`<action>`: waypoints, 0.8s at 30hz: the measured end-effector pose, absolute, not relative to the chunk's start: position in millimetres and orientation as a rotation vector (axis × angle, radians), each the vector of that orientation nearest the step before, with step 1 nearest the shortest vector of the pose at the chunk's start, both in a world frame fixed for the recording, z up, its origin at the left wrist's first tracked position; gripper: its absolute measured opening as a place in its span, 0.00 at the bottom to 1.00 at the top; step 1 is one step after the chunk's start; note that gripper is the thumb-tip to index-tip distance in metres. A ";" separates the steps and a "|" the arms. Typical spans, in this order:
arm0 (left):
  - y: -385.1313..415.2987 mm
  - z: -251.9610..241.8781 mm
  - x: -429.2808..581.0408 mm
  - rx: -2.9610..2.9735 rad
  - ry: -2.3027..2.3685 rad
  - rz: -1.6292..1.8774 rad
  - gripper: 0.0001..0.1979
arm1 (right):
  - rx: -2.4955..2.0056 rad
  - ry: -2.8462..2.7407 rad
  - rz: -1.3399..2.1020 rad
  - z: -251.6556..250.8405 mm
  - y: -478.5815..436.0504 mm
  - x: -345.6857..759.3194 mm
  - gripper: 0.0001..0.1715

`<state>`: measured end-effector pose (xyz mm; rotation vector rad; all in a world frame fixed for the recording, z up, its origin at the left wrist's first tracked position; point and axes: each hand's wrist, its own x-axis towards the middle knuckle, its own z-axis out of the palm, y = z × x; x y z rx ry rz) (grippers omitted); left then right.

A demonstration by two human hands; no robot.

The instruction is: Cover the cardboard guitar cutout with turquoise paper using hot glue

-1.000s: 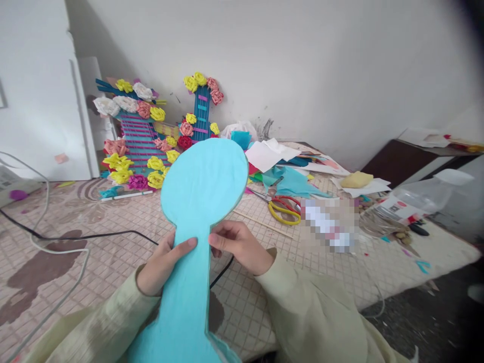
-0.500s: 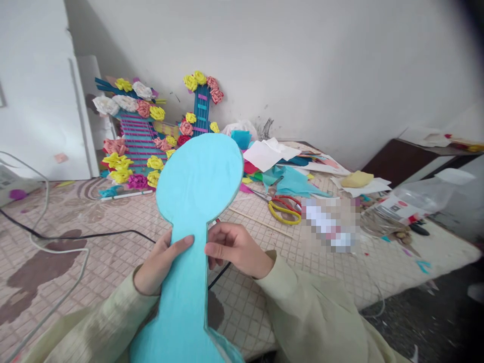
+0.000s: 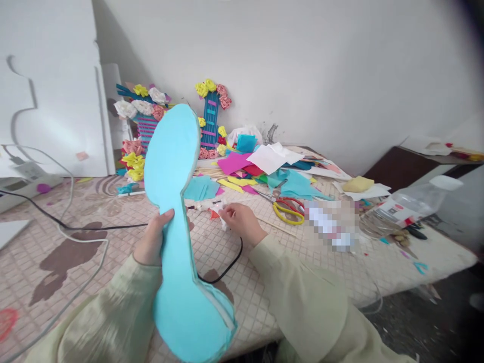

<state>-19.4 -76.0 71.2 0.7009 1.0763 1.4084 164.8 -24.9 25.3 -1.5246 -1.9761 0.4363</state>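
My left hand (image 3: 153, 237) grips the narrow neck of a light-blue paper-covered board (image 3: 176, 161), its thumb on the front face. The board has rounded, wider ends and is held upright, tilted so its pale right edge shows. To its right, my right hand (image 3: 242, 222) has its fingers closed on a small white-and-orange tool that looks like a hot glue gun (image 3: 215, 214), low over the table. The fingers and the board hide part of that tool. A black cord (image 3: 227, 275) loops below my right wrist.
Scissors (image 3: 289, 209), coloured paper (image 3: 302, 184) and a thin stick (image 3: 278, 227) lie beyond my right hand. A plastic bottle (image 3: 410, 206) lies at right. Flower-decorated structures (image 3: 212, 118) stand by the wall. A power strip (image 3: 30, 174) and cables are at left.
My right hand has left the board's edge and moved to the white-and-orange tool. My left hand has shifted the board left and turned it, showing its right edge. The view has swung left.
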 end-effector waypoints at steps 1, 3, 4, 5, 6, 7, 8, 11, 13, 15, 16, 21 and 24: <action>-76.5 72.5 -19.2 0.689 1.055 1.426 0.10 | -1.545 -1.985 0.438 22.5 -21.4 160.8 0.12; -77.2 74.5 -19.5 0.681 1.024 1.436 0.09 | -1.586 -2.010 0.430 17.9 -15.7 154.3 0.13; -77.4 75.2 -20.0 0.678 1.014 1.436 0.08 | -1.599 -2.023 0.431 16.5 -13.6 152.4 0.13; -77.5 75.9 -20.9 0.676 1.006 1.435 0.08 | -1.603 -2.038 0.438 16.0 -12.1 151.6 0.14; -77.6 76.5 -22.0 0.671 1.002 1.437 0.08 | -1.599 -2.053 0.451 16.4 -11.2 151.8 0.14; -77.6 77.1 -23.3 0.661 1.000 1.438 0.08 | -1.587 -2.065 0.466 17.9 -11.0 153.1 0.15; -77.5 77.8 -24.7 0.647 1.002 1.444 0.08 | -1.571 -2.070 0.482 20.3 -11.5 155.3 0.15; -77.2 80.8 -29.0 0.622 1.018 1.478 0.09 | -1.526 -2.048 0.524 32.4 -17.4 166.3 0.15; -76.9 83.3 -31.0 0.629 1.057 1.495 0.11 | -1.403 -1.931 0.724 42.1 -24.5 174.4 0.13; -76.5 86.3 -31.9 0.634 1.109 1.504 0.13 | -1.109 -1.661 1.120 51.1 -33.0 180.3 0.14; -76.5 87.9 -31.9 0.635 1.134 1.516 0.13 | -0.955 -1.519 1.281 54.8 -37.3 182.1 0.15; -76.2 95.9 -29.5 0.663 1.195 1.592 0.15 | -0.695 -1.317 1.476 63.8 -52.1 187.0 0.15; -75.2 99.6 -29.2 0.673 1.234 1.718 0.15 | -0.774 -1.367 1.377 66.3 -54.2 195.5 0.13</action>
